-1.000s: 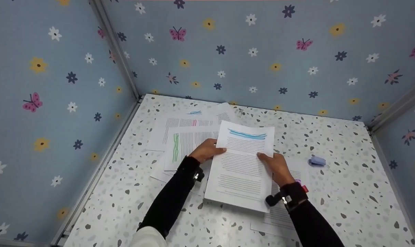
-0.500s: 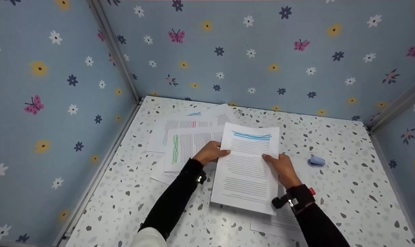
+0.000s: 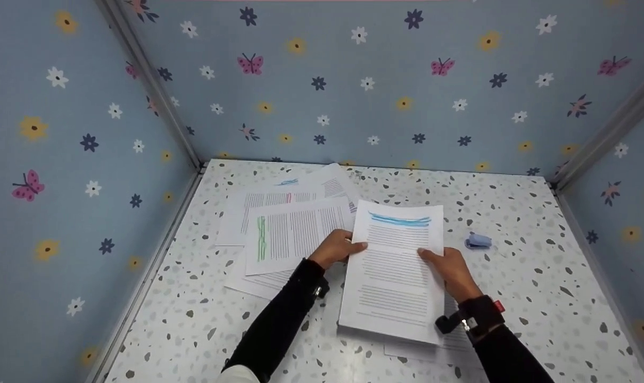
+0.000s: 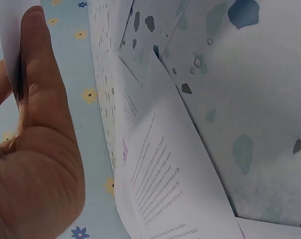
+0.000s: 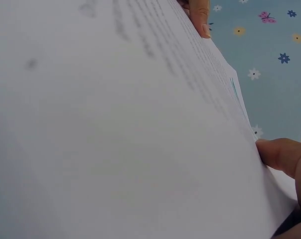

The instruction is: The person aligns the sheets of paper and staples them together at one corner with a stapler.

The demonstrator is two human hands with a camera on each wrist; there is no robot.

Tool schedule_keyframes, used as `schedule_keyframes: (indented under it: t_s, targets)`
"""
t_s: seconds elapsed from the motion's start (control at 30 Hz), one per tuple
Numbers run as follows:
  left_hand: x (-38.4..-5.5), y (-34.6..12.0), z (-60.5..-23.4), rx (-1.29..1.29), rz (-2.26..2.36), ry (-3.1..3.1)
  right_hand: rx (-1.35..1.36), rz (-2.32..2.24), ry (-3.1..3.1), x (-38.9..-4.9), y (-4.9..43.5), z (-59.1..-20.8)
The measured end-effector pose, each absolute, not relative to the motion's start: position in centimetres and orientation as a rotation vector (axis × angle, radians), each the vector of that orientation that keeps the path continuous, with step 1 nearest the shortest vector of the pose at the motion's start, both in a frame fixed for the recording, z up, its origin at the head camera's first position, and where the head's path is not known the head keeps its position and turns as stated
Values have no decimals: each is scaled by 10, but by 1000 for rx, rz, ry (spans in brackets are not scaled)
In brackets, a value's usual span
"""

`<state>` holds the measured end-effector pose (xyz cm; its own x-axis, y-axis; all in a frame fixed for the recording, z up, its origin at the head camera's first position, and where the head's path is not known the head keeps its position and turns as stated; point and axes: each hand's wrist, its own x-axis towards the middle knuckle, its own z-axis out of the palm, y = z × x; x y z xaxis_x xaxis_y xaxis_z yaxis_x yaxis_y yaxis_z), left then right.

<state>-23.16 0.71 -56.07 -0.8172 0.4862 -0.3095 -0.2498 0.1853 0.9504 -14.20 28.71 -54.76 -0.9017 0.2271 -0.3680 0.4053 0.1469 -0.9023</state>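
A printed paper sheet (image 3: 394, 287) with blue highlighter strokes across its top is held up above the table, possibly with more sheets behind it. My left hand (image 3: 335, 248) pinches its left edge, thumb on the front. On the opposite edge, my right hand (image 3: 455, 271) grips it with the thumb on the print. The left wrist view shows the left hand (image 4: 41, 129) with the paper's edge between thumb and fingers. Close up in the right wrist view, the page (image 5: 115, 149) fills most of the picture, the right thumb pressing its edge.
Several printed sheets overlap at the left, the uppermost one (image 3: 300, 234) marked in green. Another sheet (image 3: 428, 351) lies partly under the held paper. A small lavender stapler-like object (image 3: 478, 241) sits on the speckled table (image 3: 545, 319) at right. Flowered walls (image 3: 354, 106) enclose the table.
The held paper and both hands have shifted a little to the right. The head view has also turned slightly. Both hands keep their grip, and the loose sheets stay where they lay.
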Motion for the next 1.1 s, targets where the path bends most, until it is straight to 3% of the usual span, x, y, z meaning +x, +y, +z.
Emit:
schedule_keyframes:
  t_s: [0.4, 0.7, 1.1]
  targets:
    - [-223, 40, -544, 285, 1728, 1839, 686, -1848, 2309, -129, 319, -530]
    - [-209, 63, -561, 249, 1689, 1859, 710, -1812, 2310, -112, 337, -542]
    - [-208, 67, -564, 248, 1659, 1873, 672, -1659, 2409, -113, 351, -538]
